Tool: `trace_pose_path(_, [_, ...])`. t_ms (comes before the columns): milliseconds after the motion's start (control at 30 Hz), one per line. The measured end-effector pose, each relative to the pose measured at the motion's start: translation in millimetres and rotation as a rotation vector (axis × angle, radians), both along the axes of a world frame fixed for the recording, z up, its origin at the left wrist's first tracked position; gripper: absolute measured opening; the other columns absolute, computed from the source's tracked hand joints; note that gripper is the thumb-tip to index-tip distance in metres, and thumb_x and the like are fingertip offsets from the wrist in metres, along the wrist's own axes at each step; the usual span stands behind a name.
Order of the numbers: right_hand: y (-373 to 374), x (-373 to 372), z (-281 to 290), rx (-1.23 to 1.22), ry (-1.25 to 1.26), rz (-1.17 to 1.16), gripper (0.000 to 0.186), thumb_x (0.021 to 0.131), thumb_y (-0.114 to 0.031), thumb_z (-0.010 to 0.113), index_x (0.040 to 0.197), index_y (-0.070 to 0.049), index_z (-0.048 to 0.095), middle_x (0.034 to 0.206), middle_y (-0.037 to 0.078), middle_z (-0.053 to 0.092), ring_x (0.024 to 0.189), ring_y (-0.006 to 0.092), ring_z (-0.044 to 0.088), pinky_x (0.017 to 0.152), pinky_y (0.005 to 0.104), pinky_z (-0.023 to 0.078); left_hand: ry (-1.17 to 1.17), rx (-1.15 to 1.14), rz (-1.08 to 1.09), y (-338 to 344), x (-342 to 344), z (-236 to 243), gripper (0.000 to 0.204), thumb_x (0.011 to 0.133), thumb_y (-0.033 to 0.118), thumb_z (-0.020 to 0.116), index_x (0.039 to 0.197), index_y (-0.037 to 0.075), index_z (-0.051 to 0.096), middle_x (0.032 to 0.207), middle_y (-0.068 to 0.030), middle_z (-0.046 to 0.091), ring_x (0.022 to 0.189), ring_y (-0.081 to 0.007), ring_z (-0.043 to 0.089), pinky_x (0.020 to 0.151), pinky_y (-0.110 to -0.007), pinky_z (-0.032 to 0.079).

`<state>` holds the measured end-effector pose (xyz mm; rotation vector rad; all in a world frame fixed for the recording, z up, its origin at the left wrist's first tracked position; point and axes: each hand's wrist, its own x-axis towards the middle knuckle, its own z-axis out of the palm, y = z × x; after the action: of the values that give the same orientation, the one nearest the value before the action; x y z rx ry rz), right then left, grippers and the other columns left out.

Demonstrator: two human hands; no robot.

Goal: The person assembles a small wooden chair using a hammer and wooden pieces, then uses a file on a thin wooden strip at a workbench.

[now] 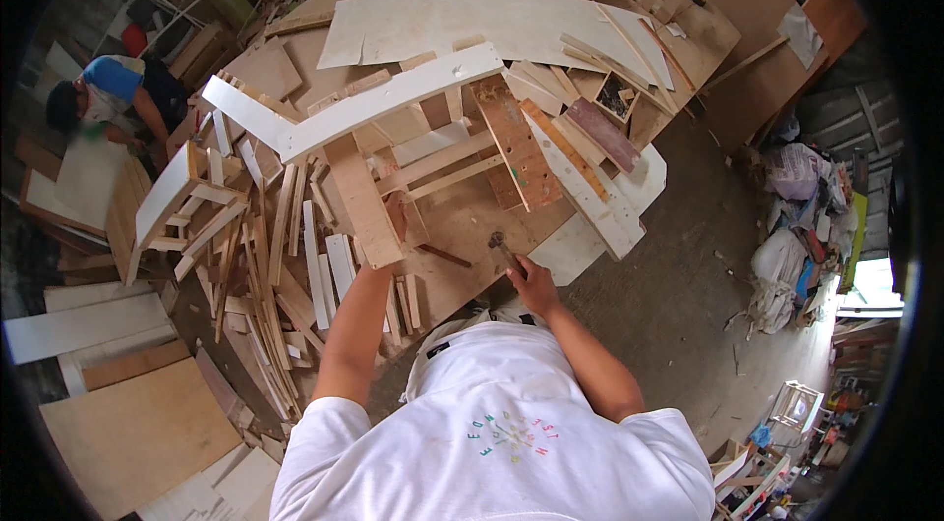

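Observation:
A wooden frame [366, 211] of plywood panels and slats, with white-faced boards along its far top, stands on the workbench in front of me. My left hand [397, 210] reaches behind its near-left panel and grips that side; most of the fingers are hidden by the panel. To the right, my right hand [536, 287] is closed around the handle of a hammer [497, 241]. The hammer's head lies low over the bench top, apart from the frame. Between the two hands a thin dark strip of wood [444, 256] rests on the bench.
Loose wood strips [285, 226] crowd the bench's left side. Large pale panels [423, 28] and offcuts cover the far part. A long white board [580, 182] lies right of the frame. At the far left a person [123, 93] bends over boards. Bags [782, 265] are piled at right.

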<state>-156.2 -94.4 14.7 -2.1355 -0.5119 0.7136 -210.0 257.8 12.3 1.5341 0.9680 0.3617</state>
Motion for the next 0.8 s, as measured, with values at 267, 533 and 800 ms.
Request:
trace_pose_path(267, [29, 25, 35, 0.051, 0.036, -0.052, 0.044, 0.102, -0.033, 0.063, 0.132, -0.002, 0.063, 0.092, 0.019, 0.074, 0.086, 0.0304, 0.075, 0.077, 0.0406, 0.057, 0.235, 0.957, -0.202, 57, -37, -96, 0.034, 0.095, 0.017, 0.067, 0.128, 0.007, 0.068, 0.095, -0.02, 0.073, 0.089, -0.037, 0.07, 0.085, -0.052, 0.053])
trace_pose_path(533, [-5, 23, 44, 0.212, 0.167, -0.377, 0.026, 0.103, -0.028, 0.065, 0.115, -0.004, 0.066, 0.07, 0.002, 0.064, 0.06, 0.013, 0.059, 0.056, 0.0321, 0.047, 0.086, 0.975, -0.037, -51, -67, -9, 0.041, 0.095, 0.017, 0.073, 0.134, 0.007, 0.066, 0.129, -0.0187, 0.07, 0.122, -0.0355, 0.066, 0.105, -0.043, 0.05])
trace_pose_path(800, [-26, 24, 50, 0.31, 0.237, -0.533, 0.027, 0.103, -0.03, 0.066, 0.095, -0.006, 0.056, 0.073, 0.002, 0.065, 0.055, 0.0102, 0.055, 0.052, 0.0291, 0.046, -0.046, 0.142, -0.433, -163, -103, 56, 0.031, 0.1, 0.02, 0.07, 0.126, 0.002, 0.071, 0.116, -0.0151, 0.076, 0.106, -0.0237, 0.074, 0.092, -0.035, 0.055])
